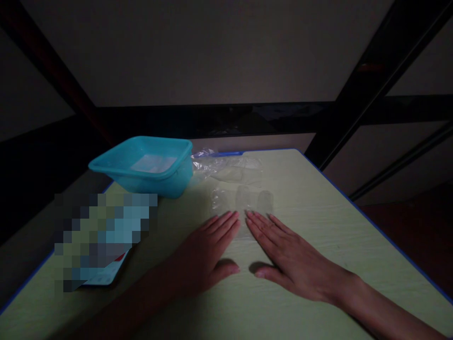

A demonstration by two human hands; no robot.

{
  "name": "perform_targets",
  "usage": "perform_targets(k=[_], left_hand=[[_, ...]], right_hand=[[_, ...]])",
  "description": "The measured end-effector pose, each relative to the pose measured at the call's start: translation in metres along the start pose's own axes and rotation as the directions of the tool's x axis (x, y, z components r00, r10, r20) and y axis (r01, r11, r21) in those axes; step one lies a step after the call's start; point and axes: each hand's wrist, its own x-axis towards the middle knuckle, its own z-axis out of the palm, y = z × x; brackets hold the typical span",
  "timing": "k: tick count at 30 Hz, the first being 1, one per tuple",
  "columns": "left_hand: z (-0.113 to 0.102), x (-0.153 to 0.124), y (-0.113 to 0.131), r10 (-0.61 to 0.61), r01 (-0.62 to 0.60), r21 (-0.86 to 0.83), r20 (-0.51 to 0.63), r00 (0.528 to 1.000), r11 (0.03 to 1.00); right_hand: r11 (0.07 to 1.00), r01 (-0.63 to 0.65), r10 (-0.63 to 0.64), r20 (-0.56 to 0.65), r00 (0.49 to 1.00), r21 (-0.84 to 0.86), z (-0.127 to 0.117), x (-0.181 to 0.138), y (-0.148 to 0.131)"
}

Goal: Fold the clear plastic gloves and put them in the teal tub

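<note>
On the pale table top my left hand [212,252] lies flat, palm down, fingers stretched out and thumb apart. Opposite it, my right hand [288,252] is spread flat in the same way, its fingertips pointing in towards the left ones. Beneath and just beyond the fingertips of both hands is a small piece of thin clear plastic film [242,198], with rounded shapes showing in it. Its near part is partly covered by the fingers, and its exact kind cannot be made out. Neither hand grasps anything.
Behind the film lies crumpled clear plastic [230,167] at the far edge. A turquoise basin [155,184] with something white inside stands at the back left. Nearer on the left is a flat, partly blurred item [102,274]. The table [318,198] has a blue rim.
</note>
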Motion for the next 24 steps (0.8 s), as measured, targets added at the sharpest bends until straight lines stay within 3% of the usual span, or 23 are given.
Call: perform_targets(k=[10,18,24], left_hand=[[-0.002,0.000,0.001,0.005,-0.005,0.031,0.022,1.000,1.000],[-0.001,0.001,0.001,0.009,-0.008,0.017,-0.022,1.000,1.000],[0.000,-0.001,0.001,-0.002,0.002,0.030,-0.014,1.000,1.000]], right_hand=[[1.000,-0.013,0.012,-0.027,1.000,-0.019,-0.003,-0.014,0.014],[0.982,0.136,-0.158,-0.179,0.971,-0.133,-0.017,-0.011,0.023],[0.982,0.105,-0.133,-0.178,0.975,-0.156,-0.021,-0.007,0.016]])
